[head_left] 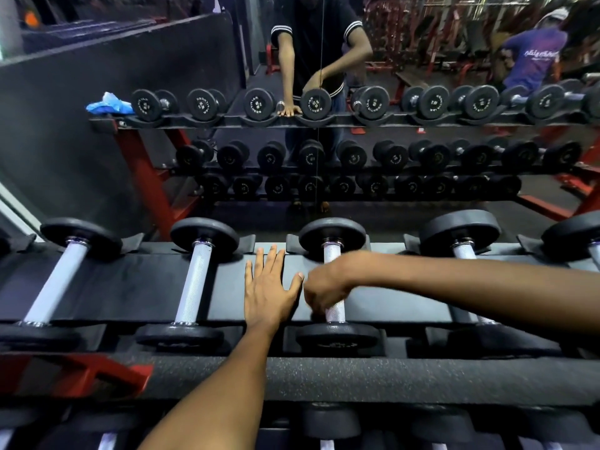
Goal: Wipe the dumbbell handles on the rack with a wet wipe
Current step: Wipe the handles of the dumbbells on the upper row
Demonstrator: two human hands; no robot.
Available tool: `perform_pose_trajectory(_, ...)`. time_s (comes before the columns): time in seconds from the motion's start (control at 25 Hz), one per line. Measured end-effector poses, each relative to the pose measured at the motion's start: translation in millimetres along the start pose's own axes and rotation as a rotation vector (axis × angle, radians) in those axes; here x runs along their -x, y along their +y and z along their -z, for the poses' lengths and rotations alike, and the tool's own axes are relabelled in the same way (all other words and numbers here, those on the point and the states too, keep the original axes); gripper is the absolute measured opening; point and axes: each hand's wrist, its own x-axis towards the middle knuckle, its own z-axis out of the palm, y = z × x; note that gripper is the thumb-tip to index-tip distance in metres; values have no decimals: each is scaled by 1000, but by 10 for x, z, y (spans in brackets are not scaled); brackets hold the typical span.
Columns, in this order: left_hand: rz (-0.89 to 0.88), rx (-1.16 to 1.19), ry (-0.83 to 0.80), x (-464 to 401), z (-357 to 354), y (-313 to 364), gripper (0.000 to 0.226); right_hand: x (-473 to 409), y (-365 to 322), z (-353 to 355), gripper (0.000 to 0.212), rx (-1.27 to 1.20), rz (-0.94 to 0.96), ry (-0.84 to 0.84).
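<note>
1. Near edge of rack: lower tier of dumbbells underneath, mostly hidden by the padded front rail.
2. L hand lies flat, fingers straight, pressing the rack's black shelf just left of the dumbbell being worked; it holds nothing.
3. R hand comes in from the right, fingers curled round the dumbbell handle near its front end. Wet wipe not visible; prob under the fingers, can't tell.
4. Key relation: handle's long axis runs near-to-far, front edge to back edge. R hand is on it, L beside it. Likely next stroke runs away along the bar.
5. Far: mirror reflects rack and person.
</note>
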Motion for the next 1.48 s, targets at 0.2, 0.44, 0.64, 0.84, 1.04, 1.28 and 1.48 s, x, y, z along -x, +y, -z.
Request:
perform_pose_trajectory(0.2, 3, -2, -6, 14, 12, 15, 68, 47, -29, -184, 28, 74, 42, 183)
perform_pose_trajectory(0.44, 8, 0, 16, 5, 16, 27, 67, 378, 588, -536, 36, -201, 102, 854)
perform_pose_trajectory(0.64, 14, 17, 13, 5, 27, 37, 66, 389, 228, -1015, 43, -202, 360, 720)
perform_pose_trajectory(0.84, 12, 8, 7, 25, 32, 40, 66, 386, 445, -874, 46, -481, 68, 929)
perform_pose_trajectory(1.04, 9, 12, 31, 4, 23, 38, 65, 328, 338, -983, 28, -373, 208, 941)
perform_pose_trajectory(1.28, 13, 24, 38, 21, 36, 44, 64, 290, 203, -1106, 51, -164, 132, 1061)
perform_pose_trajectory(1.48, 10, 28, 43, 27, 48, 50, 64, 258, 554, -843, 29, -476, -45, 1140)
